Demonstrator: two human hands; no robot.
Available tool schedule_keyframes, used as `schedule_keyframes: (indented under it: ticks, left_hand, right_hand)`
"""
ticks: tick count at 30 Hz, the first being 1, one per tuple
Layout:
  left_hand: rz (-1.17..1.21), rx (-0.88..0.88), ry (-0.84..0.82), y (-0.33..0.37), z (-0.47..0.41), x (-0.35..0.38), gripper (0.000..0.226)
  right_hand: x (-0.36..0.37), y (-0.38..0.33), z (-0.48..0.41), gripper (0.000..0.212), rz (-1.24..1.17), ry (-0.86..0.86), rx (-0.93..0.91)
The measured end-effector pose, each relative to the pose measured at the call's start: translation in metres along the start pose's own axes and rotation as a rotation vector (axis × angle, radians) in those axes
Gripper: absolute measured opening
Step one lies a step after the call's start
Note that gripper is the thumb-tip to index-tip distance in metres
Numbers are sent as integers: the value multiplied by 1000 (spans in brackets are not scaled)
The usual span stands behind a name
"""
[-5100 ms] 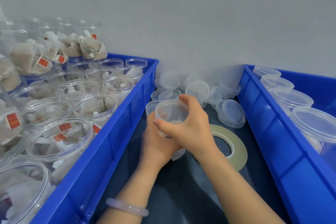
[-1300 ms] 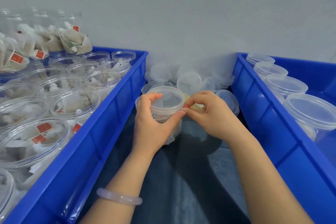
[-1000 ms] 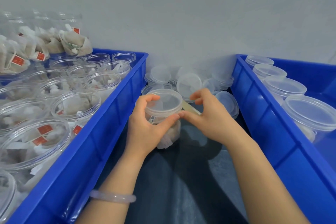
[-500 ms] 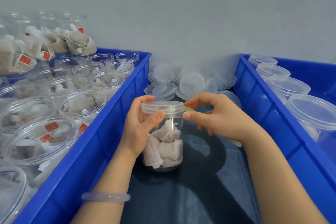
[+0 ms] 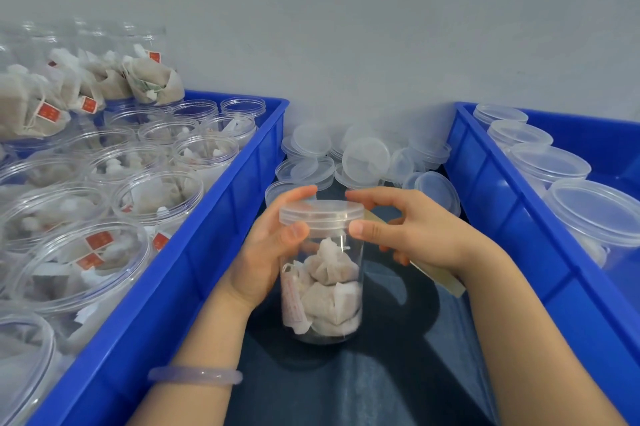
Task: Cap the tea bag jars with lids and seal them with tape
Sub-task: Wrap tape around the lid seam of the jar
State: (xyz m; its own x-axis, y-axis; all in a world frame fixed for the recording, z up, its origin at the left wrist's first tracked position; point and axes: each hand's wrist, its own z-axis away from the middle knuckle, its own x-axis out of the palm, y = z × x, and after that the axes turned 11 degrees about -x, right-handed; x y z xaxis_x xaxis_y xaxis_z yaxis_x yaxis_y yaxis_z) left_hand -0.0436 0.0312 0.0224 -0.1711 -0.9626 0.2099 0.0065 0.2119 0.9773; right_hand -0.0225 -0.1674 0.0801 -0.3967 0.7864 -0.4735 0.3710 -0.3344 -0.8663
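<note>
One jar (image 5: 322,287) is standing upright, its single lid (image 5: 322,213) facing up; left hand (image 5: 266,252) is gripping the jar, right hand (image 5: 422,235) is pinching the lid.

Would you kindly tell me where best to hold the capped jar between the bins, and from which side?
Probably round the jar, on its straight wall just under the lid, from the left, as the left hand does. It stands upright, the lid's rim juts out above the grip, and the right hand occupies the right side.
</note>
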Motion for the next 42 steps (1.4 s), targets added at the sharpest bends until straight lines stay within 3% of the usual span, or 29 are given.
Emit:
schedule_keyframes:
  ticks: [3,7,12,15,21,22,24,25,26,28,30,33,35,36,38,42]
  left_hand:
    - [-98,-76,47,6,-1,7,115]
    - [-159,24,189,11,-2,5,79]
    - [-157,110,242,12,-1,4,74]
    - [-232,105,251,15,1,12,71]
    - [-486,62,449,16,5,25,105]
    - [-491,74,471,15,5,26,105]
    - [-475,85,496,13,3,24,96]
    - [-460,83,491,13,2,22,89]
    - [-443,83,475,14,0,20,83]
    - [-402,92,442,15,0,14,76]
    - [-364,101,419,16,0,8,73]
    - [-323,91,361,17,1,4,73]
    - [-294,79,321,16,1,4,73]
    - [-280,77,308,16,1,4,73]
    - [-262,75,288,15,1,4,72]
    - [-208,52,257,13,0,2,82]
  right_hand:
    - [0,-1,-1,68,7,20,-14]
    - [2,-4,-1,62,18,26,-21]
    - [1,3,-2,54,81,21,-8]
    - [5,6,-6,31,48,46,-64]
    - [9,0,-6,24,98,-45,-204]
    - [7,1,-4,29,80,-73,-199]
    - [2,8,-3,65,147,-140,-146]
    - [0,9,-3,83,182,-179,-105]
    - [-1,8,-2,85,157,-214,-95]
    - [-1,3,-1,60,51,-238,-139]
    - [-2,0,-1,47,43,-213,-161]
    - [-3,2,-1,38,90,-124,-187]
    - [-6,5,-1,56,105,-87,-178]
    - [-5,3,-1,55,108,-82,-166]
    - [-4,-1,0,24,100,-98,-164]
    - [-2,-2,-1,24,90,-74,-174]
